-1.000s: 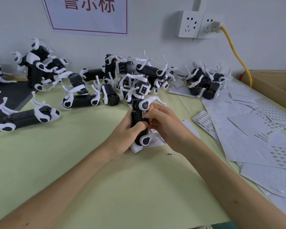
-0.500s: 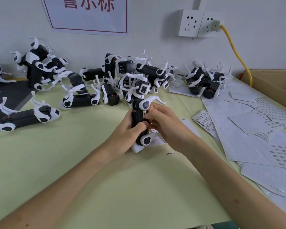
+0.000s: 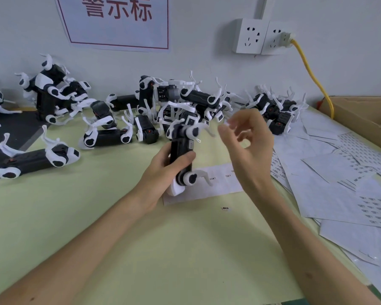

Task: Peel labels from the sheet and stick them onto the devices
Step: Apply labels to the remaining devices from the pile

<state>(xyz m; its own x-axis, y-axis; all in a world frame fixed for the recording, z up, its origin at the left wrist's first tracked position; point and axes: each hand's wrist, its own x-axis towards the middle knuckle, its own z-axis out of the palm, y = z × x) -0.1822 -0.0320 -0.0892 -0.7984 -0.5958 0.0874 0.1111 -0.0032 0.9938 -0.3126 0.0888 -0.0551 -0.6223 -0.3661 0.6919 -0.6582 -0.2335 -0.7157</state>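
The left hand (image 3: 163,170) grips a black-and-white device (image 3: 182,150) round its middle, with the long axis near upright and the lower end on the label sheet (image 3: 218,183). The right hand (image 3: 249,142) hovers beside it, not touching, its blurred fingers loosely curled and holding nothing. More devices (image 3: 185,100) are heaped behind.

Two hands, the left hand (image 3: 163,172) and the right hand (image 3: 249,146), and one device (image 3: 182,150) held upright. Along the far edge of the bench (image 3: 141,249) lie heaped devices (image 3: 198,100), too tangled to count; near the middle lie one label strip (image 3: 218,181) and one loose label (image 3: 225,208), and overlapping label sheets (image 3: 330,194), well over five, cover the right edge. The wall carries two sockets (image 3: 250,36), one yellow cable (image 3: 310,73) and one sign (image 3: 117,20); one cardboard box (image 3: 361,115) sits at the far right corner.
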